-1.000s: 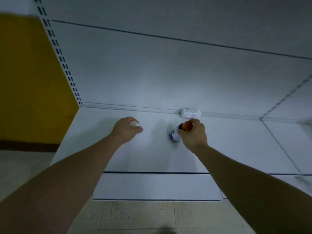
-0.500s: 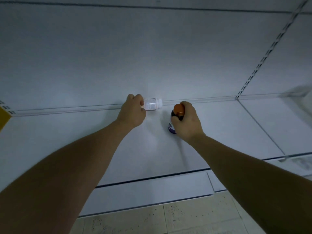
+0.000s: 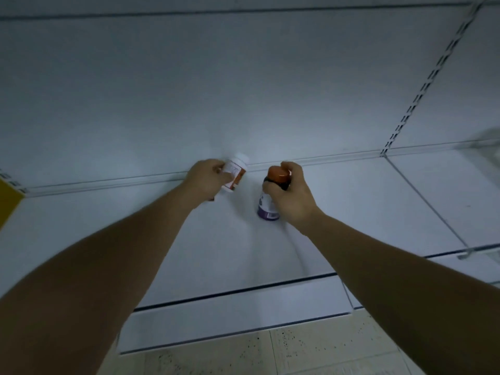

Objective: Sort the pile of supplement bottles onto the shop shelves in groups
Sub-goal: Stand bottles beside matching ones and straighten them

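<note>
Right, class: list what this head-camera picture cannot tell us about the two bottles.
- Label wording on the white bottle: head view, blurred, partly behind the left hand.
- Body of the orange-capped bottle: head view, partly covered by the right hand; label too small.

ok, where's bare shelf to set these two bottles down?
Bare shelf left of the left hand out to the yellow panel, and right of the right hand up to the divider. Tight only between the white bottle and the orange-capped bottle.
</note>
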The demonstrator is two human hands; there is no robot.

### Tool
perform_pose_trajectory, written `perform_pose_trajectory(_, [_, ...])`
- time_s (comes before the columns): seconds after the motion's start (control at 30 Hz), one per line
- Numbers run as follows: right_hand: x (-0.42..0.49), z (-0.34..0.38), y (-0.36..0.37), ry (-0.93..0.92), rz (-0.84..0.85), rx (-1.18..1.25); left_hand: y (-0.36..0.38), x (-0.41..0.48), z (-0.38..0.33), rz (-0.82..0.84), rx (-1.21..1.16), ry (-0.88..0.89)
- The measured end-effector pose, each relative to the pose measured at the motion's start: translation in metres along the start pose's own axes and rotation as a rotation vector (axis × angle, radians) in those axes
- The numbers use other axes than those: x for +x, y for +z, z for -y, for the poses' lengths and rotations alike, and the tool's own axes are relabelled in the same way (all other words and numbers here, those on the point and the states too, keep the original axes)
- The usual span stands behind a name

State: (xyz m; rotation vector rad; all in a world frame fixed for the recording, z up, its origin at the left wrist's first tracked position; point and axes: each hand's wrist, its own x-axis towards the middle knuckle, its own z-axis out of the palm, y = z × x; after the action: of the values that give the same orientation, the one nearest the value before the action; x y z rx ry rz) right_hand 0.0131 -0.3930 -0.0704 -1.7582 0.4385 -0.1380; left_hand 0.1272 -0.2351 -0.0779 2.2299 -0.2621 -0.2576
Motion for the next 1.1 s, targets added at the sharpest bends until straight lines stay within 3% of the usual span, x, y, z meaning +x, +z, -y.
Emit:
perform_pose_trajectory(0.13, [-0.043, 0.041, 0.013, 0.061, 0.015, 0.227, -0.042, -0.073, -0.010, 0.190, -0.610, -0.231])
perform_pose_trajectory(0.27, [-0.106, 0.095, 0.032, 0.090, 0.081, 0.350, -0.095, -0.144, -0.028, 0.278, -0.834, -0.259])
perform_pose_trajectory(0.7, [-0.298, 0.266, 0.074, -0.073, 0.064, 0.420, -0.283, -0.333, -0.116, 0.373, -0.784, 0.038])
perform_pose_trajectory(0.9, [-0.336, 0.315, 0.064, -0.226, 0.087, 0.425, -0.324, -0.367, -0.155, 0.390, -0.805, 0.107])
perform_pose_trajectory(1.1, [-0.337, 0.361, 0.035, -0.374, 0.123, 0.401, -0.342, -0.380, -0.206, 0.276, -0.708, 0.225])
